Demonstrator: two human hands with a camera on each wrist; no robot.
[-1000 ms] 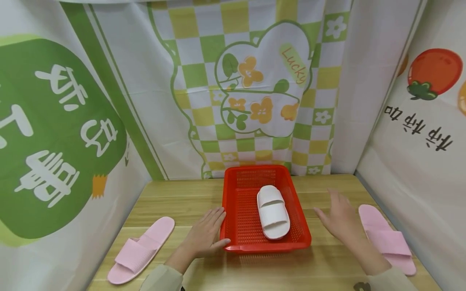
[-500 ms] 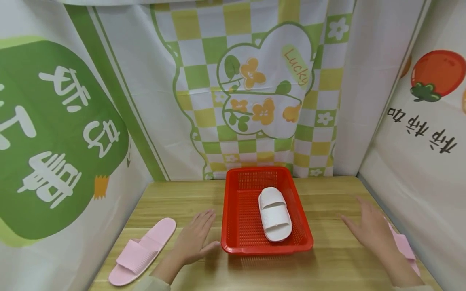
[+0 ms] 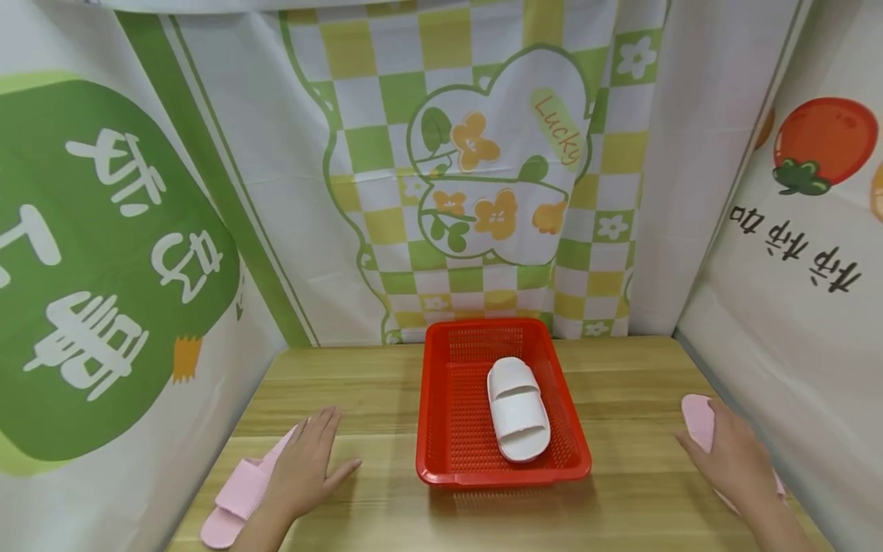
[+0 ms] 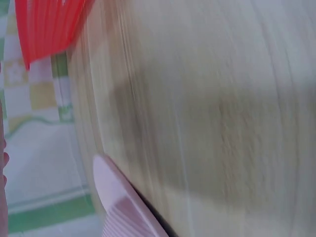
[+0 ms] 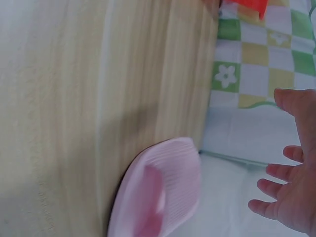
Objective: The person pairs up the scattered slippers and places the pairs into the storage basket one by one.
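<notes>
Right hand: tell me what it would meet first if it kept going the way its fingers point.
The right hand points away and slightly left, over the pink slipper under it. Beyond the toe, bare table, then probably the back curtain; depth is unclear.

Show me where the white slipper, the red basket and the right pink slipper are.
white slipper (image 3: 517,410): head view, on its strap.
red basket (image 3: 441,414): head view, on its left wall.
right pink slipper (image 3: 698,414): head view, on its bare toe end.
</notes>
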